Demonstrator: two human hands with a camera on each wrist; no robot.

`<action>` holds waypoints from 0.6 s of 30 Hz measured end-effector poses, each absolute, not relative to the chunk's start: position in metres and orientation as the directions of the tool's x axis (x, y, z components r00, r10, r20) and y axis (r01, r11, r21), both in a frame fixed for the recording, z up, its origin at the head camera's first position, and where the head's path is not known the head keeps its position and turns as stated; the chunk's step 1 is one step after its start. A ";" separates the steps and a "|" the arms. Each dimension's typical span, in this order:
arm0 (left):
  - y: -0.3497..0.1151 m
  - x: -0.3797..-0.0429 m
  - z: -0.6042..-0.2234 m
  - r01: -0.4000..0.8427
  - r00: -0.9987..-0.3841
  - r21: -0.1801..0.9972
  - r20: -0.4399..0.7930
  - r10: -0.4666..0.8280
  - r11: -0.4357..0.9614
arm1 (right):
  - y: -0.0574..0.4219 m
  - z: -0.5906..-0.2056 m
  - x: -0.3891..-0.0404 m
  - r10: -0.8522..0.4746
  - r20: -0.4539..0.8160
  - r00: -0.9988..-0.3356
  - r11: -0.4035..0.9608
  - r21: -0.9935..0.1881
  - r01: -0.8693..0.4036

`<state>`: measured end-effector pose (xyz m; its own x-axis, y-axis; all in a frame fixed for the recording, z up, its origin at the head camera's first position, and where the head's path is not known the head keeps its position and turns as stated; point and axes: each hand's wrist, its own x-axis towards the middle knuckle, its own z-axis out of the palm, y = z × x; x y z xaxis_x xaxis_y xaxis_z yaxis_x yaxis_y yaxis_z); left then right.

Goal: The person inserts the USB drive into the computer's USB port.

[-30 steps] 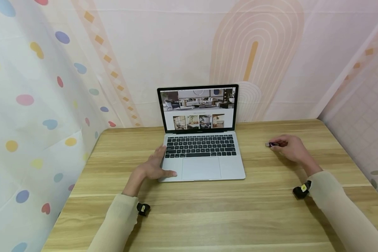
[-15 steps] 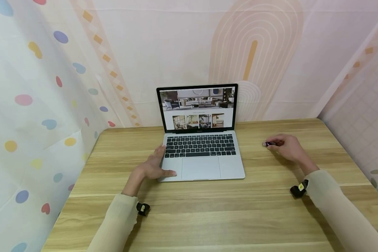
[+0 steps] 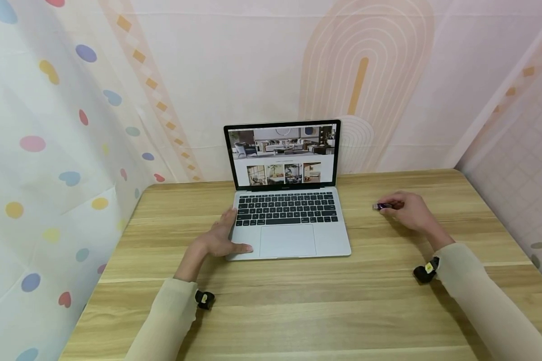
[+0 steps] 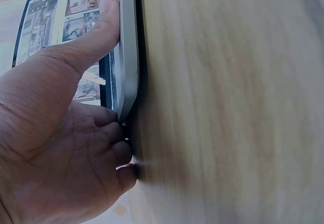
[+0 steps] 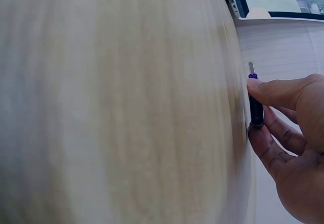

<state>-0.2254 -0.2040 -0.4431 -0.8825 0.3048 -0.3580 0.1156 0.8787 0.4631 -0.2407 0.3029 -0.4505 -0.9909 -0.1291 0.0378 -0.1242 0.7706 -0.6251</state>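
A silver laptop (image 3: 288, 240) stands unfolded on the wooden table, its screen lit with a furniture page. My left hand (image 3: 218, 239) holds the laptop's left front corner, thumb flat on the palm rest. In the left wrist view the other fingers of that hand bend in against the laptop's side edge (image 4: 130, 47). To the right of the laptop, my right hand (image 3: 411, 210) pinches a small dark purple USB flash drive (image 3: 381, 206) between thumb and fingers. The metal plug of the USB flash drive (image 5: 256, 107) points toward the laptop, and the drive is close over the tabletop.
The wooden table (image 3: 289, 311) reaches back to a patterned curtain (image 3: 262, 60) right behind the laptop screen. Another curtain with coloured dots (image 3: 49, 165) hangs along the left side. Each wrist wears a small black camera.
My right hand has moved slightly left with the USB flash drive, nearer the laptop's right side. My left hand has stayed at the laptop's corner.
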 end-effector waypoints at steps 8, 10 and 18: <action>-0.204 -0.226 -0.444 0.117 -0.883 0.460 -0.358 0.304 0.880 | 0.299 -0.450 -0.242 -0.126 0.017 -0.992 0.771 -0.627 -0.109; -0.204 -0.226 -0.444 0.116 -0.884 0.460 -0.356 0.303 0.880 | 0.298 -0.450 -0.242 -0.126 0.015 -0.992 0.768 -0.631 -0.107; -0.203 -0.226 -0.444 0.108 -0.886 0.461 -0.357 0.296 0.881 | 0.296 -0.451 -0.243 -0.120 0.006 -0.993 0.764 -0.638 -0.097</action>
